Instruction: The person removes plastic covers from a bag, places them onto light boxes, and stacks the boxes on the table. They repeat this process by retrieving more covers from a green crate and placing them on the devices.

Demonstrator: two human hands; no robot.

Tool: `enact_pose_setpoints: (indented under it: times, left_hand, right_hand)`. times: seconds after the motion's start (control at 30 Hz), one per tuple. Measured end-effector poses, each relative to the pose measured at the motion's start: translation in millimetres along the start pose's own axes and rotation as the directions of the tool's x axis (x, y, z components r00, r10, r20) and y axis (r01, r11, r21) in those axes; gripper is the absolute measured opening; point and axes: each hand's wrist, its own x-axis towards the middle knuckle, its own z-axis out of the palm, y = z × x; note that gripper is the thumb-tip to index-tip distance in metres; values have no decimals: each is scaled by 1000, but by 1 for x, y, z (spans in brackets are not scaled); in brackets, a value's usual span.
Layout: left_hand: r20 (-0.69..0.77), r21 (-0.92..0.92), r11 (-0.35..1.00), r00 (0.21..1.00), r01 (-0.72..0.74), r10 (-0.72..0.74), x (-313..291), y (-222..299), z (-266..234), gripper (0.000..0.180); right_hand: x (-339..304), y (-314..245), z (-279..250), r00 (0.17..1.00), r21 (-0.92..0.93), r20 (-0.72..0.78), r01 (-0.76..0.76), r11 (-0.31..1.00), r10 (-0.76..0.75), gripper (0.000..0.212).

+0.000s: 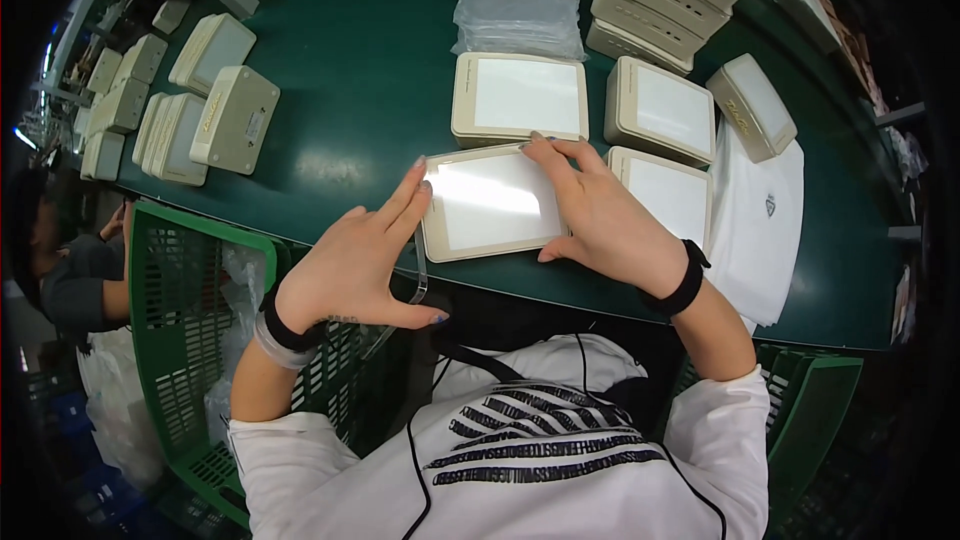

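A flat cream device with a glossy white panel (492, 200) lies at the near edge of the green table, in front of me. My left hand (355, 265) is at its left side, fingers stretched out with the tips at the edge and the thumb well apart. Beside that hand hangs a narrow clear strip (420, 275); what it is attached to is not plain. Across the right end of the device reaches my right hand (610, 220), fingertips on the far edge and thumb at the near corner. Another cream device (525, 97) sits just beyond.
More cream devices (660, 108) stand to the right, with a tall stack (670, 0) behind. Clear plastic bags (517, 2) are piled at the back. A white bag (765, 220) lies right. Several devices (235, 120) stand left. Green crates (160, 340) flank me; another person (85, 280) is far left.
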Motion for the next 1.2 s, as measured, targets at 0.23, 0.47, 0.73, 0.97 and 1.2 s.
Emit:
enact_pose_setpoints:
  times: [0.23, 0.47, 0.73, 0.97, 1.2]
  left_hand:
    - [-138, 17, 993, 983, -117, 119, 4, 6, -41, 120]
    - [-361, 325, 925, 879, -196, 313, 113, 23, -60, 117]
    - [-256, 268, 927, 909, -261, 330, 192, 3, -49, 109]
    - [-262, 291, 936, 925, -197, 276, 199, 21, -34, 107]
    - [-382, 441, 866, 823, -238, 421, 198, 16, -28, 99]
  right_hand:
    - [-11, -12, -31, 991, 183, 80, -123, 975, 110, 95]
    - [-33, 14, -52, 965, 334, -172, -130, 934, 196, 78]
    - [-47, 47, -58, 935, 488, -61, -278, 827, 350, 60]
    - [-27, 52, -62, 938, 458, -25, -296, 839, 344, 54]
    - [-4, 52, -65, 923, 197, 7, -379, 904, 386, 56]
